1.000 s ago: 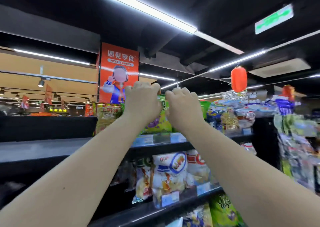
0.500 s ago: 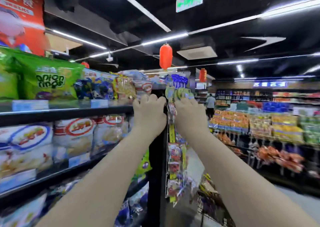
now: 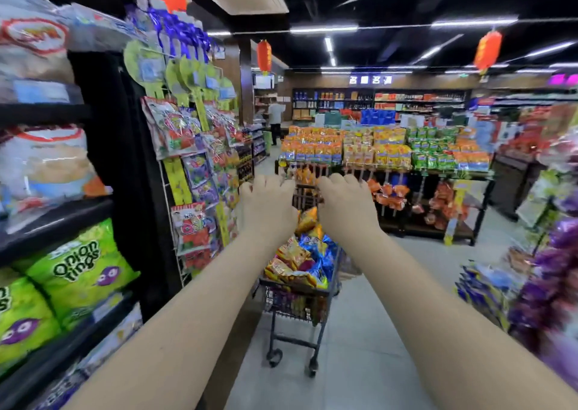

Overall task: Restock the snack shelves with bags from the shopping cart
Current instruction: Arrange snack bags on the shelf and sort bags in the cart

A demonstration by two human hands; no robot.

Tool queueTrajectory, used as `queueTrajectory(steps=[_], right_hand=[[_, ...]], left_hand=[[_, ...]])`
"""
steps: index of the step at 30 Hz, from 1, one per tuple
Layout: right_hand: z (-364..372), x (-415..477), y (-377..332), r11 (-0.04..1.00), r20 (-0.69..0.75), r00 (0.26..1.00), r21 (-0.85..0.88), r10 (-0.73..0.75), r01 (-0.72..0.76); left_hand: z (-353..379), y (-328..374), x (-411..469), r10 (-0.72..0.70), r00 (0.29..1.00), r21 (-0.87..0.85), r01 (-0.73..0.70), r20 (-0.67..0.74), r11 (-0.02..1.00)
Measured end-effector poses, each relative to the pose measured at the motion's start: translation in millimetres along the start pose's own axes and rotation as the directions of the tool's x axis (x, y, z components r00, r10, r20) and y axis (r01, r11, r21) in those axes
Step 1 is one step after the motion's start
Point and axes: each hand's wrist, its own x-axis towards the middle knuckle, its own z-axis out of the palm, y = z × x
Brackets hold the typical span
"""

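Both arms stretch forward, left hand (image 3: 269,206) and right hand (image 3: 345,204) side by side, backs up, fingers loosely curled, empty, toward the cart (image 3: 294,308) heaped with bags (image 3: 300,262) beside the shelves (image 3: 53,221).

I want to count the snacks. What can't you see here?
Head view:
- Bags in shopping cart: partly hidden behind left hand and right hand.
- Both palms: turned away, so holding anything is unclear.
- Purple packs, right edge: blurred, cut off.
- Shelf price tags, left: blurred.
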Motion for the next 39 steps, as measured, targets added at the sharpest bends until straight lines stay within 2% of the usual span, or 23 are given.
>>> queueTrajectory(steps=[6, 9, 14, 17, 19, 27, 35, 39], right_hand=[[108, 24, 54, 0.989, 0.078, 0.986, -0.036, 0.144, -0.142], [163, 23, 78, 0.981, 0.112, 0.975, 0.013, 0.19, -0.193], [256, 27, 119, 0.977, 0.226, 0.951, -0.014, 0.211, -0.214], [306, 38, 145, 0.982, 0.326, 0.929, 0.005, 0.178, -0.19], [348, 50, 168, 0.99, 0.337, 0.933, 0.024, 0.124, -0.14], [474, 105, 210, 0.96, 0.446, 0.895, 0.249, 0.004, -0.129], [600, 167, 205, 0.931, 0.608, 0.781, 0.352, -0.145, -0.102], [668, 210, 199, 0.917, 0.671, 0.723, 0.373, -0.162, -0.14]], left_hand=[[120, 29, 62, 0.045, 0.996, -0.143, -0.034, 0.073, 0.989], [181, 47, 77, 0.057, 0.988, -0.186, -0.03, 0.146, 0.982], [282, 76, 86, 0.077, 0.945, -0.188, -0.017, 0.318, 0.982], [331, 88, 97, 0.074, 0.916, -0.169, -0.007, 0.395, 0.986], [367, 98, 110, 0.044, 0.902, -0.161, 0.029, 0.429, 0.987], [477, 112, 147, -0.156, 0.81, -0.087, 0.246, 0.565, 0.965], [585, 53, 176, -0.345, 0.661, 0.017, 0.45, 0.666, 0.893], [650, 12, 203, -0.414, 0.563, 0.057, 0.544, 0.715, 0.837]])
